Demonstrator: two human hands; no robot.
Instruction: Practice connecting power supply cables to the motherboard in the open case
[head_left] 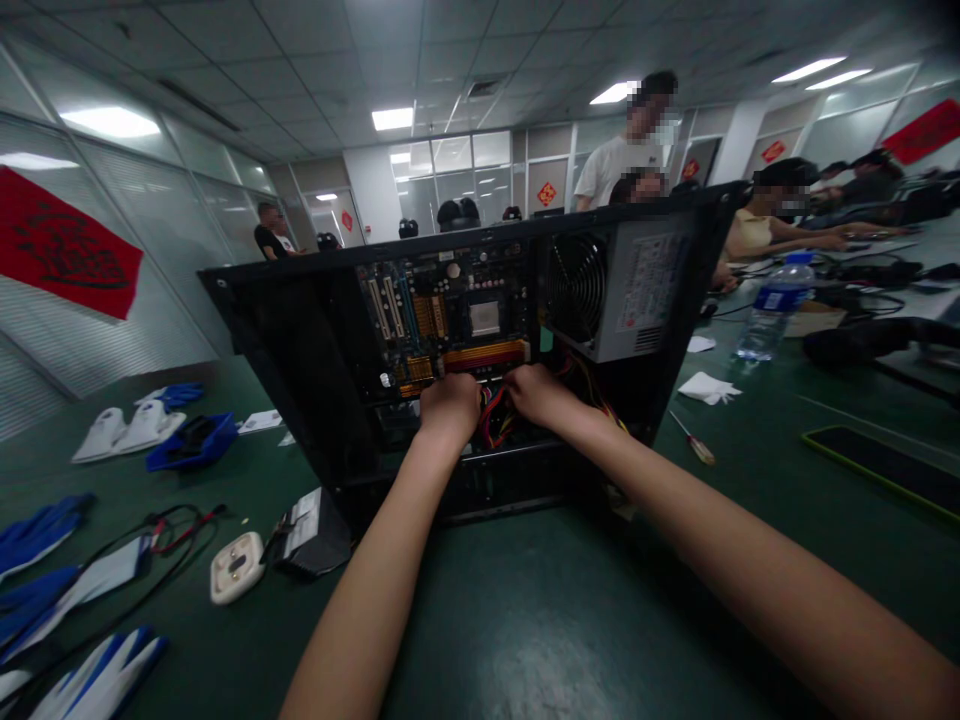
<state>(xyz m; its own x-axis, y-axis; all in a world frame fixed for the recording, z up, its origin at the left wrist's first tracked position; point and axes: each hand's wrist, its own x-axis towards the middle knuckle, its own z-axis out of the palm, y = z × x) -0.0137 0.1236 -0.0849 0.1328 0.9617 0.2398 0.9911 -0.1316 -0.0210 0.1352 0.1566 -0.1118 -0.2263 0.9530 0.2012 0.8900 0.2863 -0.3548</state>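
Observation:
An open black computer case stands in front of me, its inside facing me. Within it are a motherboard and, at upper right, a grey power supply with a round fan. My left hand reaches in at the motherboard's lower edge, its fingers curled closed. Close to its right, my right hand is also closed, fingertips pinched toward the board. A bundle of red, yellow and black cables lies between and under both hands. My fingertips are hidden, so what they grip cannot be made out.
Left on the green table are blue-and-white gloves, a blue tray, a white square case and a black box-like part. To the right are a screwdriver, a water bottle and crumpled paper. People sit and stand beyond.

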